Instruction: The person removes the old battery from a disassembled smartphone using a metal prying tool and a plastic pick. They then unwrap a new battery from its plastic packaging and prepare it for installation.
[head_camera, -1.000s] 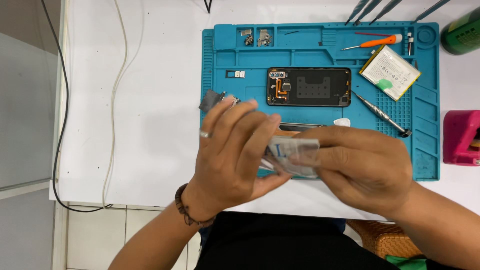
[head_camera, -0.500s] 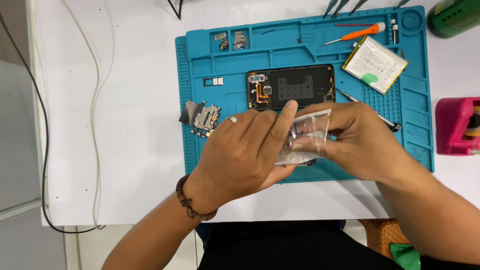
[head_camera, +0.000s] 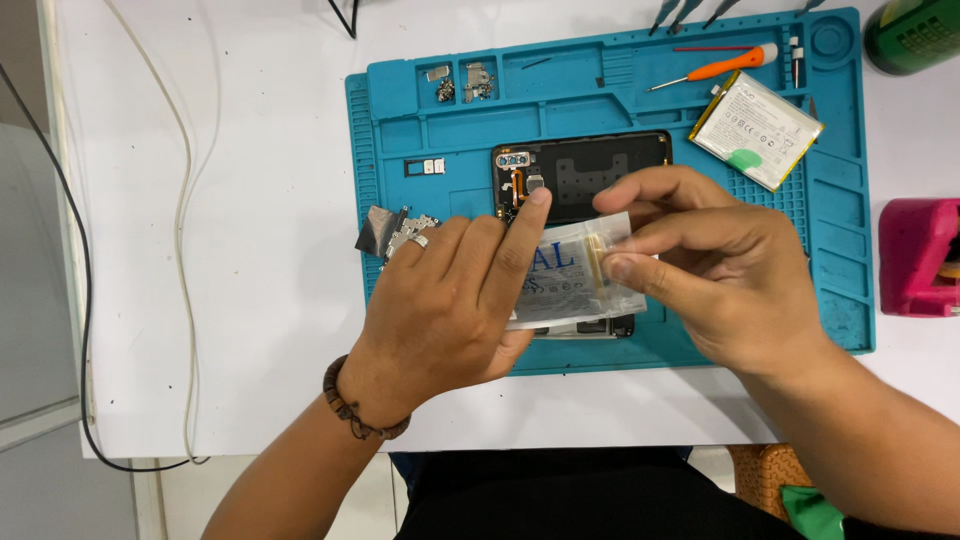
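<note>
Both of my hands hold a small clear plastic pouch (head_camera: 570, 275) with blue print and a thin yellowish part inside. My left hand (head_camera: 450, 300), with a ring and a bead bracelet, grips its left side. My right hand (head_camera: 720, 270) pinches its right end between thumb and fingers. The pouch hovers over an opened black phone (head_camera: 590, 175) that lies back-up on the teal repair mat (head_camera: 410, 120); the hands and pouch hide the phone's lower half.
A phone battery (head_camera: 757, 128) and an orange screwdriver (head_camera: 715, 68) lie at the mat's upper right. Small metal parts (head_camera: 460, 85) sit in top trays, a metal shield piece (head_camera: 385, 232) at the mat's left edge. White cables (head_camera: 185, 200) run left; a pink box (head_camera: 918, 255) stands right.
The view has shifted, so the mat sits further right and lower. My hands have lifted the pouch slightly higher over the phone, and my right fingers now pinch its end.
</note>
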